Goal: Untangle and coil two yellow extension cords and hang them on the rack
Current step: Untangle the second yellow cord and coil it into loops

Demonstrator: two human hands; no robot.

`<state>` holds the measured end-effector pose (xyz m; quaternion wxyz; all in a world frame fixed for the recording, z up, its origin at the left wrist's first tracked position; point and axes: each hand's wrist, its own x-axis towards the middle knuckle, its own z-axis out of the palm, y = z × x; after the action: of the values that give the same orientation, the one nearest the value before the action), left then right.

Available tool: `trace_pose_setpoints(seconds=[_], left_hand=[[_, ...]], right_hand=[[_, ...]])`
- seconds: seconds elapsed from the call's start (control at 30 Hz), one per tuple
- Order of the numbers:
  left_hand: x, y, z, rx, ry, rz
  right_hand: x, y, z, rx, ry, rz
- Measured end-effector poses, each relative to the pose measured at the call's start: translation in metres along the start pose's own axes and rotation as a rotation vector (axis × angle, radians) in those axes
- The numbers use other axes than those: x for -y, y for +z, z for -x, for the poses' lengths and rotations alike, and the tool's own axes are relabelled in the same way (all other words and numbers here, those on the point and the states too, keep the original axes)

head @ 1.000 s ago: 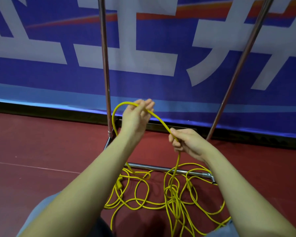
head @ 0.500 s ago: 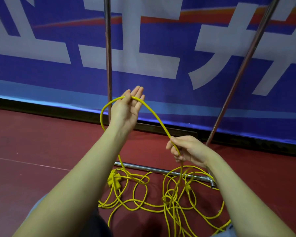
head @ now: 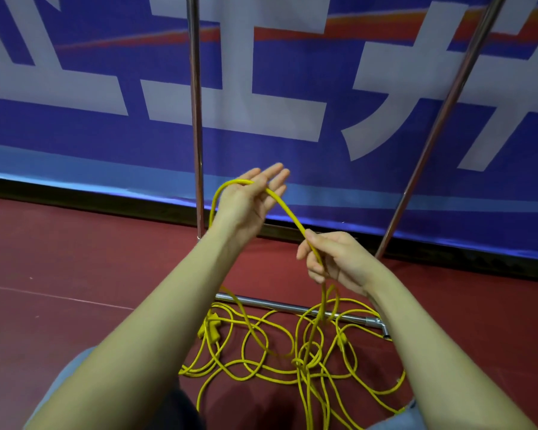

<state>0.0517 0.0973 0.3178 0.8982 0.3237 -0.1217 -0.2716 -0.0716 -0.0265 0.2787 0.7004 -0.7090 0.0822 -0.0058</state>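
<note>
left hand [head: 251, 193]: raised, fingers straight and relaxed, palm up; the cord [head: 288, 212] lies draped over it, carried rather than clenched. judged to serve as the former for the first loop.
right hand [head: 334, 259]: lower and to the right, fingers and thumb pinching the same cord; judged to be feeding slack up from the floor.
cord, lifted part: one smooth arc from left hand to right hand, then dropping straight down into the pile.
pile [head: 292, 355]: the rest of the yellow cords, in loose overlapping loops on the floor [head: 75, 274], across the rack's base bar [head: 280, 307]; a tight snarl sits under the right hand.
plug [head: 212, 328]: yellow, blocky, at the left edge of the pile.
rack [head: 196, 119]: bright round metal tubing, two uprights; nothing hung on the parts in view.
materials: cord thin, round, glossy and pliable; floor dull red and smooth; blue banner [head: 292, 119] behind, with large white characters.
progress: early, in my judgement; no finished coil, and the two cords cannot be told apart.
</note>
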Motion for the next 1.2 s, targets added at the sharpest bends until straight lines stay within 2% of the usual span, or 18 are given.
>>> trace_pose_setpoints(seconds=[0.13, 0.27, 0.4, 0.53, 0.77, 0.87, 1.03, 1.2], left_hand=[[-0.017, -0.024, -0.014, -0.171, 0.067, 0.197], [0.0, -0.036, -0.014, -0.287, -0.01, 0.174], [0.02, -0.02, 0.005, -0.167, -0.193, 0.006], [0.027, 0.0, 0.018, -0.028, -0.175, -0.08], [-0.008, -0.019, -0.006, -0.159, 0.028, 0.13], [0.0, -0.023, -0.002, -0.175, -0.022, 0.078], [0.028, -0.005, 0.015, -0.033, -0.152, -0.06], [0.034, -0.005, 0.014, -0.058, -0.147, -0.078]], right_hand=[[-0.023, -0.013, -0.001, -0.039, 0.097, 0.14], [-0.027, -0.012, -0.004, -0.113, 0.07, 0.072], [-0.015, -0.005, -0.006, -0.137, -0.011, 0.061], [-0.008, -0.003, -0.005, -0.117, -0.032, -0.026], [-0.019, -0.014, -0.001, -0.066, 0.016, 0.079], [-0.018, -0.015, -0.001, -0.107, 0.031, 0.101], [-0.008, -0.006, -0.003, -0.119, -0.01, -0.028], [-0.005, -0.004, -0.002, -0.093, -0.003, -0.075]])
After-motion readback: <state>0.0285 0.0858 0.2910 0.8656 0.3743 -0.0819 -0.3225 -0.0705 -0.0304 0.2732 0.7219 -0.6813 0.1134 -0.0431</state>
